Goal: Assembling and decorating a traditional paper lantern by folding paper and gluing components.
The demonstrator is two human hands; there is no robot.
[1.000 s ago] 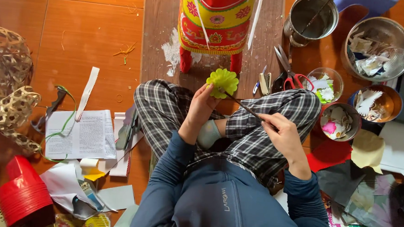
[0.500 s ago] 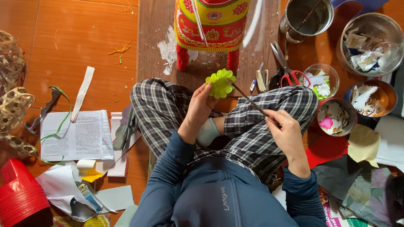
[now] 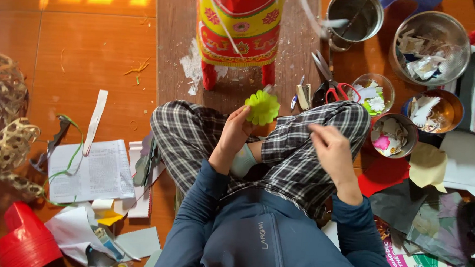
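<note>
I sit cross-legged on the floor in plaid trousers. My left hand [image 3: 234,136] is raised over my knee and pinches a yellow-green paper flower [image 3: 261,107] from below. My right hand [image 3: 331,149] hovers above my right thigh, a hand's width right of the flower, its fingers drawn together and blurred. I see nothing clearly between them. Just beyond the flower stands a red and yellow patterned paper figure [image 3: 237,30] with red legs on a wooden board [image 3: 172,38].
Red-handled scissors [image 3: 332,84], a metal pot [image 3: 355,15], a steel bowl of scraps [image 3: 429,46] and small bowls [image 3: 392,136] of paper bits lie at the right. Coloured sheets [image 3: 428,208] lie further right. Woven bamboo frames [image 3: 0,121], printed papers [image 3: 89,172] and a red plastic piece [image 3: 26,241] are left.
The thin stick that ran from my right hand to the flower is no longer visible. My right hand has pulled away to the right; the flower stays held up in my left hand.
</note>
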